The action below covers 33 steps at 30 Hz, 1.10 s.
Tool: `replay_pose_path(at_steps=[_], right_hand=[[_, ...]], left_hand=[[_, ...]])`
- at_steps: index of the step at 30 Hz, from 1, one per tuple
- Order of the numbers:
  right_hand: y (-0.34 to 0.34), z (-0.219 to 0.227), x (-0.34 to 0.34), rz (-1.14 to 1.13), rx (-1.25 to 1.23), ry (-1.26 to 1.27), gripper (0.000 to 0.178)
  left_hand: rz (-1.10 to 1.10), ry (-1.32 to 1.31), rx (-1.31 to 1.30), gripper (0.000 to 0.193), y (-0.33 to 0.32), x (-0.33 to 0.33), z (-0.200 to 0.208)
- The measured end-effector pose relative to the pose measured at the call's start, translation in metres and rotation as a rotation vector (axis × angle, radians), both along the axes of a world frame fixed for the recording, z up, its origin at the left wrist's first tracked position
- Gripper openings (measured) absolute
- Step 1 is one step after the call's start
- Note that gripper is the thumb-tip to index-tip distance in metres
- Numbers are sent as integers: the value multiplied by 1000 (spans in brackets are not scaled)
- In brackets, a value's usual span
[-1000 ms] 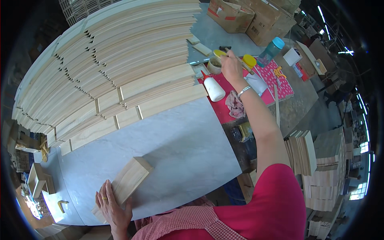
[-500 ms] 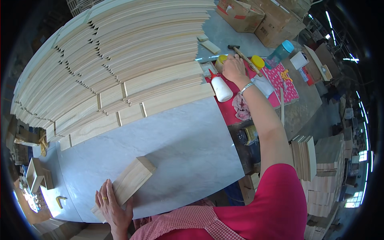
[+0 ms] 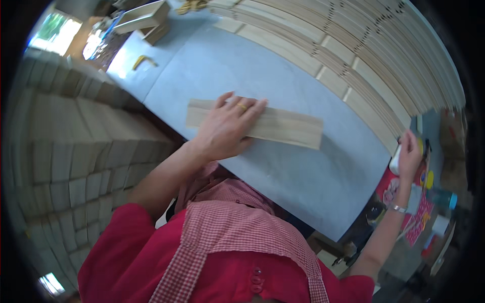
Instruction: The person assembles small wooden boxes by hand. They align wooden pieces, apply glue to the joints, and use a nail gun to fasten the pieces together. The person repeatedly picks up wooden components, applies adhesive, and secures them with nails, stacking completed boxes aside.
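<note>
A long pale wooden block (image 3: 290, 126) lies across the grey marbled tabletop. My left hand (image 3: 225, 126) grips its left half, fingers over the far edge and thumb at the near edge; a yellow ring is on one finger. My right hand (image 3: 410, 153) is off to the far right, raised beside a white bottle (image 3: 395, 162) and a yellow-rimmed jar (image 3: 420, 146) partly behind it. Its fingers are pinched together, and blur hides what they may hold.
Stacked grooved boards (image 3: 348, 60) line the table's far side. On the right are a yellow lid (image 3: 430, 179), a teal bottle (image 3: 442, 199) and a crumpled cloth (image 3: 390, 191). An open wooden box (image 3: 143, 17) and a yellow hooked object (image 3: 144, 61) sit far left, above wood stacks (image 3: 76, 151).
The head view has swung left. My right hand has lifted away from the yellow-rimmed jar. My left hand stays on the wooden block, which now lies more squarely across in front of me.
</note>
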State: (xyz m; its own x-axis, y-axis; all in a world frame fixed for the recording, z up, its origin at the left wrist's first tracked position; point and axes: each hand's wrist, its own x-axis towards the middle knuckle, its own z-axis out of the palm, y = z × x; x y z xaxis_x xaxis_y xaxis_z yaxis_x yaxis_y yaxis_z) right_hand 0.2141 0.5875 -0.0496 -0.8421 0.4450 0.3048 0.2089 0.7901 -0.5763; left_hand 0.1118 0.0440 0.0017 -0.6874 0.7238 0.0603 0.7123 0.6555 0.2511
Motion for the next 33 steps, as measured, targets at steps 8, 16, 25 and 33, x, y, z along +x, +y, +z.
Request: replay_pose_path(at_steps=[8,16,25,33], right_hand=[[-254,15,-18,543,-214,-48,35],[-299,5,-52,679,49,-346,32],[-312,-5,-30,603,109,-220,25],[-316,5,23,522,221,14,18]], left_hand=[[-44,355,50,66,-49,38,-65],[404,38,448,61,-92,108,-70],[675,-683,1043,56,-88,88,-84],[743,-606,1279,64,-88,45,-59]])
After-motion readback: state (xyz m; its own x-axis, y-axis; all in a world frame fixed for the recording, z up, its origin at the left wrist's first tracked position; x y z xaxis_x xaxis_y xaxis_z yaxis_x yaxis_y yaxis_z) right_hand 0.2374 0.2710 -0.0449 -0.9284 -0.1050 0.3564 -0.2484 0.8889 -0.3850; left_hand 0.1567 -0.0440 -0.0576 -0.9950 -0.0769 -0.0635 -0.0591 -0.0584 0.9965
